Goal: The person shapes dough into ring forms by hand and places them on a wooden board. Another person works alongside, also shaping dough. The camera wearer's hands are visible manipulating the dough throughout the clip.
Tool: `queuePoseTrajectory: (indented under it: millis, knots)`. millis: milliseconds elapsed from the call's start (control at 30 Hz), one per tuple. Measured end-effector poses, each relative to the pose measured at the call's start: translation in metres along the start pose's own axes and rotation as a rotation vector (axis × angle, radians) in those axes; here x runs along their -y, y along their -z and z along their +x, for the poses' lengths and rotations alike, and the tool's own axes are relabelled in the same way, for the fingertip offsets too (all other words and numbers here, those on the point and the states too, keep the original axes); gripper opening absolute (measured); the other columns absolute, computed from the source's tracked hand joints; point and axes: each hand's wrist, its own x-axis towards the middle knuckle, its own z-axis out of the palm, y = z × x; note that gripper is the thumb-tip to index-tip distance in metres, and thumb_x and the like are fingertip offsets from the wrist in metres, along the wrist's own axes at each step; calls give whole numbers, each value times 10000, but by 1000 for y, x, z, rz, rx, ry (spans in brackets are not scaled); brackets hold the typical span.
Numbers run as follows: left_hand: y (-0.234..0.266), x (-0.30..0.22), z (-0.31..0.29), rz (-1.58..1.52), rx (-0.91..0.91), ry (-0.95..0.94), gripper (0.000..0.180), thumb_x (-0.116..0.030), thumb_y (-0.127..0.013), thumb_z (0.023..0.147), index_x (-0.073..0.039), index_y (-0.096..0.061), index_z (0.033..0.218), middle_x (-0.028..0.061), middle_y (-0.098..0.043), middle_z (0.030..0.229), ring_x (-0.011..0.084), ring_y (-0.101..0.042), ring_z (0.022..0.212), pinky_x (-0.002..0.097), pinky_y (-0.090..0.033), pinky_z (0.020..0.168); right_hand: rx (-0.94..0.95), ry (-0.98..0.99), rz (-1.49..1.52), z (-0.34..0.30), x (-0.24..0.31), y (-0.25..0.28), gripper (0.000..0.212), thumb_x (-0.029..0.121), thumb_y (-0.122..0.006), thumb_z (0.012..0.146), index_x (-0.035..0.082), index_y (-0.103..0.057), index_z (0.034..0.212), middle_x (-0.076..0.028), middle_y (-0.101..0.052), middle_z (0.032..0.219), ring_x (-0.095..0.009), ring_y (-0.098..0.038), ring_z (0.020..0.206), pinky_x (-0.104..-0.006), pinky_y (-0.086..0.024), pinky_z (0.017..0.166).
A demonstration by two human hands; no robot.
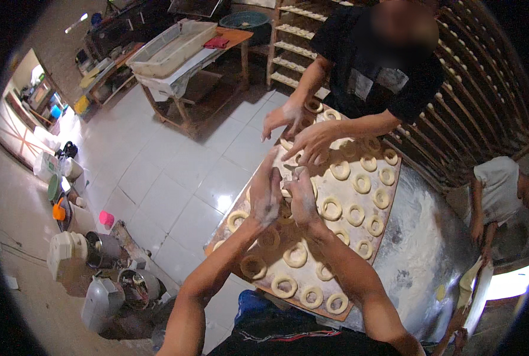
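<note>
Rows of raw dough rings point(284, 286) lie on a floured wooden board point(303, 299) in front of me. Over its left middle, my left hand point(267, 197) is held with long, straightened fingers, flour on its skin. Close beside it, my right hand point(302, 196) has its fingers curled in. A bit of pale dough shows between the two hands, but whether the right fingers grip it is hidden. Across the board, a co-worker's two floury hands point(312, 141) reach over the far rings, just beyond my fingertips.
A floured metal table point(416, 249) extends right of the board. Racks of dough pieces point(294, 47) stand behind the co-worker. A wooden table with a large plastic tub point(172, 50) is at the far left. Containers and a pot point(104, 249) sit on the left floor. Another person point(496, 184) is at right.
</note>
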Motion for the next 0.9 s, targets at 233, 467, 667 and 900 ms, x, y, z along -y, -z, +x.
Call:
queuePoseTrajectory:
  millis: [233,467,667,900]
  knots:
    - [-3,50,48,94,48,-89,445,-73,-442,911,-79,-420,1355,213,-573,923,357,-586,838,417,-466,748,-123,-34,-466,56,-15,-23,439,130,-449,871,-46,-337,1257,-258,-534,1143,-347,-566,1021,-432,-440,836]
    - [21,88,72,323,286,288,399,-263,-660,839,-77,-593,1185,165,-599,953,299,-606,860,391,-495,752,-319,36,-624,-27,13,74,223,41,-498,902,-42,-567,1098,-278,-498,1260,-337,-496,1194,-422,-395,1000]
    - [5,100,72,524,507,17,272,-296,-711,771,-79,-698,934,129,-580,824,305,-602,805,409,-498,710,-837,-335,-670,-192,38,147,165,88,-485,942,-44,-560,1006,-150,-655,816,-230,-649,732,-297,-528,683]
    - [53,101,76,173,400,76,754,-226,-824,705,-133,-474,1367,120,-561,1213,186,-565,928,318,-493,722,-1002,-228,-231,-311,134,207,177,199,-539,941,32,-567,891,-61,-606,702,-221,-599,676,-381,-484,714]
